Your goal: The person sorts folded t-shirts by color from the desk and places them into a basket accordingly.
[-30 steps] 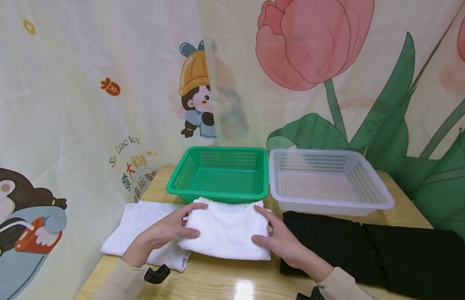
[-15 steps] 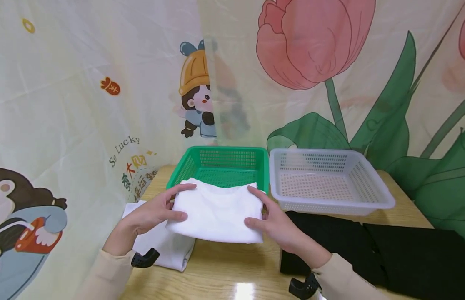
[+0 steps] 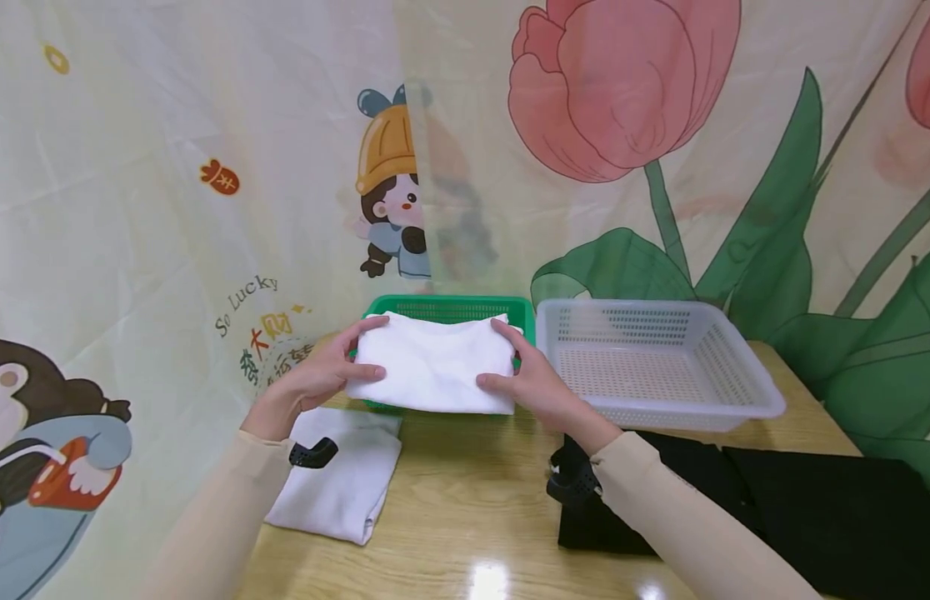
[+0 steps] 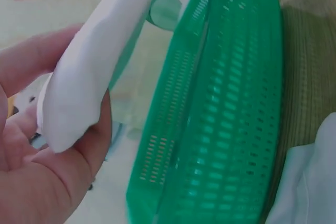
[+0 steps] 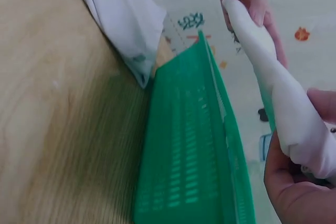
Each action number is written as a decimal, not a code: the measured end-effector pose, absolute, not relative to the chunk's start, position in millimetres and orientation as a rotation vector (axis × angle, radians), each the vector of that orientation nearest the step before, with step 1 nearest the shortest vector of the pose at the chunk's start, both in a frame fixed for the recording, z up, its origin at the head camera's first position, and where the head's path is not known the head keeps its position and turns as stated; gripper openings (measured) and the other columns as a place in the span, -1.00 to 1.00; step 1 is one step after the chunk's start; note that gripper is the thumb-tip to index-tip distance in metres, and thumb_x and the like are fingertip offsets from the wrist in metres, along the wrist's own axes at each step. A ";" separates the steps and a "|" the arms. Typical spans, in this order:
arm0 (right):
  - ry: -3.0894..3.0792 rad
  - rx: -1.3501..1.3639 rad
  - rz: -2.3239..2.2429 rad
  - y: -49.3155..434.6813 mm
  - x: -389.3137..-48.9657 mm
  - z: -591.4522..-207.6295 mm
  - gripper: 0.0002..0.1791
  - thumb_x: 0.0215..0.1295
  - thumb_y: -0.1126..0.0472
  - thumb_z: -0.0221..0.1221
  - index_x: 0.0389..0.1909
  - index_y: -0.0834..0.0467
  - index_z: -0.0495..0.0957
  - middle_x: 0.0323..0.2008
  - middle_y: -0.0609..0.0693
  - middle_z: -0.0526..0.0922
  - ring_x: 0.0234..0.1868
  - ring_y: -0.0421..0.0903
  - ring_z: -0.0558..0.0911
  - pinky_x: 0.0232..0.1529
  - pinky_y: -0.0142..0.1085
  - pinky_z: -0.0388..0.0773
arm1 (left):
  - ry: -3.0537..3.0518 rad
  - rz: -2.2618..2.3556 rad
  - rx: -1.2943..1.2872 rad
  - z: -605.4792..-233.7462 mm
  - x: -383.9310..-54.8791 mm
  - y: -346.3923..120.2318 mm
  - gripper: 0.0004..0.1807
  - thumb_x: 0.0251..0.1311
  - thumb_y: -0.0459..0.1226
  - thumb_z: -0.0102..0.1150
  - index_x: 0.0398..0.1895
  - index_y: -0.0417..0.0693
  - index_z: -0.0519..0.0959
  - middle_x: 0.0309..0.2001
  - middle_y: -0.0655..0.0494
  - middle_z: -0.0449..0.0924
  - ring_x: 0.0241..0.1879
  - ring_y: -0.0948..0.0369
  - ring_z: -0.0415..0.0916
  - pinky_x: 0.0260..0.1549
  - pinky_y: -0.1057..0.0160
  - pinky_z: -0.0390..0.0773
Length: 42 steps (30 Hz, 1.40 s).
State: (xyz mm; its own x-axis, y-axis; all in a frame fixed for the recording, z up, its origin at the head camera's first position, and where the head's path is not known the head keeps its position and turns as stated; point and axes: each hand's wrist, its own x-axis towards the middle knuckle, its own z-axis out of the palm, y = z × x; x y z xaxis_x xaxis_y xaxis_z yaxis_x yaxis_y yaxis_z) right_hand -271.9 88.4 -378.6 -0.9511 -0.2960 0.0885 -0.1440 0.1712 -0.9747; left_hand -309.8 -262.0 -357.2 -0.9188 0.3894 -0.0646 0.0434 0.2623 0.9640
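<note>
A folded white cloth garment [image 3: 435, 367] is held up between both hands, above the green basket [image 3: 521, 310] in the head view. My left hand [image 3: 326, 371] pinches its left end, thumb on the near face and fingers behind. At the right end my right hand [image 3: 531, 375] grips it the same way. In the left wrist view the cloth [image 4: 89, 72] sits between thumb and fingers, over the basket's rim [image 4: 202, 51]. From the right wrist, the cloth [image 5: 294, 108] spans both hands beside the basket wall [image 5: 184, 145]. Much of the basket's inside is hidden behind the garment.
A white basket [image 3: 765, 400] stands right of the green one. Another folded white garment [image 3: 345, 483] lies on the wooden table [image 3: 450, 508] at the left. Folded black garments [image 3: 832, 508] lie at the right, partly under the right forearm. A printed curtain [image 3: 285, 167] hangs behind.
Both hands have lifted the white garment off the table and carried it forward, from in front of the green basket to over it. The baskets and other garments stay in place.
</note>
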 end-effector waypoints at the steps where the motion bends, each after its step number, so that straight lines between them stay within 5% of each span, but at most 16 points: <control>1: 2.318 -0.442 -1.890 87.4 -277.7 -378.9 0.04 0.35 0.24 0.45 0.71 -0.15 0.07 0.66 0.06 0.07 0.46 0.12 0.37 0.33 -0.02 0.54 | 2.241 1.712 0.383 -358.3 -314.9 -262.0 0.01 0.27 -0.40 0.47 0.69 0.29 0.17 0.67 -0.10 -0.10 0.46 -0.14 0.14 0.03 0.24 0.65; 10: 2.420 -0.349 -1.829 77.7 -322.5 -393.8 0.04 0.40 0.24 0.42 0.72 -0.15 0.02 0.72 0.03 -0.02 0.68 0.09 0.10 0.56 0.06 0.25 | 2.225 1.760 0.325 -370.1 -355.9 -259.0 0.04 0.32 -0.49 0.35 0.72 0.37 0.07 0.73 0.00 -0.35 0.59 -0.09 -0.05 0.53 -0.11 0.20; 16: 2.412 -0.325 -1.854 66.8 -342.0 -401.7 0.03 0.40 0.32 0.39 0.73 -0.07 0.01 0.72 0.06 -0.03 0.69 0.10 0.06 0.58 0.05 0.21 | 2.273 1.735 0.265 -383.0 -375.8 -257.7 0.06 0.31 -0.48 0.35 0.73 0.33 0.04 0.74 -0.02 -0.47 0.67 -0.08 -0.28 0.63 -0.16 -0.16; 30: 2.411 -0.275 -1.826 55.3 -371.6 -418.8 0.06 0.36 0.43 0.36 0.73 0.02 -0.01 0.72 0.11 -0.03 0.70 0.14 0.00 0.56 0.07 0.24 | 2.368 1.711 0.219 -410.2 -406.8 -255.5 0.06 0.26 -0.53 0.37 0.73 0.15 0.07 0.74 -0.09 -0.33 0.67 -0.13 -0.26 0.62 -0.17 -0.15; 42: 2.466 -0.147 -1.753 51.0 -382.4 -433.0 0.02 0.37 0.44 0.33 0.73 0.06 0.02 0.71 0.19 -0.06 0.65 0.23 0.10 0.37 0.10 0.46 | 2.436 1.694 0.216 -425.2 -426.8 -243.3 0.04 0.23 -0.60 0.34 0.72 0.04 0.11 0.74 -0.12 -0.27 0.66 -0.15 -0.21 0.61 -0.16 -0.08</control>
State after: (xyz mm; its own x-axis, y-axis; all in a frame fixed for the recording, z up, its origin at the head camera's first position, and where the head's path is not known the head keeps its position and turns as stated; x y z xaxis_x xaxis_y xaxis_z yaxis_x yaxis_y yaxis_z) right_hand -382.4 51.0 -433.0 -0.9890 -0.1436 -0.0357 -0.0135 0.3276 -0.9447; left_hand -426.8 -243.3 -425.2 -0.9756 0.2126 -0.0541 0.0233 0.3457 0.9381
